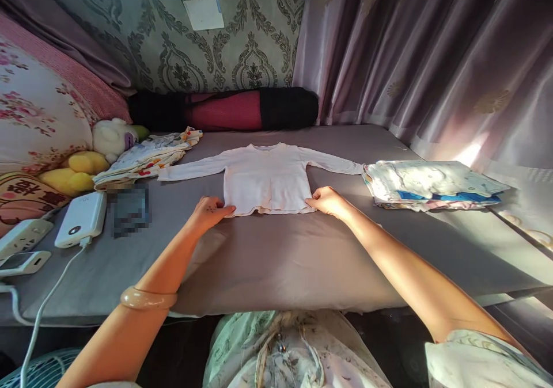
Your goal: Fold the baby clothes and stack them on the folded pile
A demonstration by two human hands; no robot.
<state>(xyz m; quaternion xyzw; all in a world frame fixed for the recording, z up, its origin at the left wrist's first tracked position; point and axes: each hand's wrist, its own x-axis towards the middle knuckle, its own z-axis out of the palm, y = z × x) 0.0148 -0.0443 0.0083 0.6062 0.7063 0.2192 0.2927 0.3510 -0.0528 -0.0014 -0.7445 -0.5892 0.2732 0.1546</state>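
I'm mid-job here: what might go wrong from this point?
The white shirt's cuff on the right lies right at the folded stack, so shifting the sleeve might disturb it.
The hem ripples slightly between the left hand and right hand, so a crease could form.
The power bank's cable runs down near the left forearm, which might catch it.

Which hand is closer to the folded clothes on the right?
Right. The right hand, on the pale shirt, is left of the folded clothes; the left hand touches the shirt farther left.
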